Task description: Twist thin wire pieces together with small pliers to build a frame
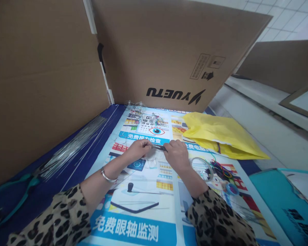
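Note:
My left hand (141, 149) is closed in a pinch over the printed sheet, on something too small to make out. Pale, thin loops (152, 162) show just beneath its fingers. In the closed fingers of my right hand (177, 154) is a slim dark pointed tool (159, 147), resembling tweezers or fine pliers. Its tip points left and reaches my left fingertips. A tangle of fine wire pieces (154, 118) lies beyond my hands. Closer to me, a thin rod with a black knob (130, 187) rests on the sheet.
Cardboard panels (154, 51) stand at the back and left. Silver wires (72, 147) and teal-handled pliers (25, 184) lie left. On the right are a yellow bag (220, 133), a wire coil (210, 169), coloured cords (222, 169), a small spool (232, 189) and a teal packet (279, 191).

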`<control>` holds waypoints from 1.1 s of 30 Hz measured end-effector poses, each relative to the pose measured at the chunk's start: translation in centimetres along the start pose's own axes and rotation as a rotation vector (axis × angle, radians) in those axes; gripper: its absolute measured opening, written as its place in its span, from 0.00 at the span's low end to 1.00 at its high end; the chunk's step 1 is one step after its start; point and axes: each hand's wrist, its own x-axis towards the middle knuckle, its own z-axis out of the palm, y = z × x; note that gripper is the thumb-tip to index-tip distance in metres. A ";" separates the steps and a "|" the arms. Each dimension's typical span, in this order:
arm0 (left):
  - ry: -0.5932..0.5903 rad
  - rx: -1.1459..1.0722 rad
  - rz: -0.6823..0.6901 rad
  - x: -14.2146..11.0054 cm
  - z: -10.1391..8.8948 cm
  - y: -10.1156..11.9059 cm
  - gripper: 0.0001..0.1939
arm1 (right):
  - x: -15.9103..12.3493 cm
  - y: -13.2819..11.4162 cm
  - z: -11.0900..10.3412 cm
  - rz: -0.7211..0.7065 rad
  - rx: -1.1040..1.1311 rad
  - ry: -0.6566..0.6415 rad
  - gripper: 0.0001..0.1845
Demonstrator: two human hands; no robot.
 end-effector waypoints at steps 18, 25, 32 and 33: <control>0.009 0.059 0.013 0.0 0.0 -0.3 0.05 | 0.0 -0.3 0.6 0.053 0.068 0.003 0.09; 0.043 0.055 -0.027 0.3 -0.1 -0.8 0.06 | -0.1 -0.2 0.8 0.036 0.070 0.094 0.07; 0.054 -0.018 -0.055 0.5 -0.2 -1.0 0.05 | 0.0 0.2 0.9 0.160 0.137 0.123 0.09; 0.058 -0.026 -0.064 0.5 -0.2 -1.0 0.06 | 0.0 0.2 0.9 0.151 0.149 0.146 0.09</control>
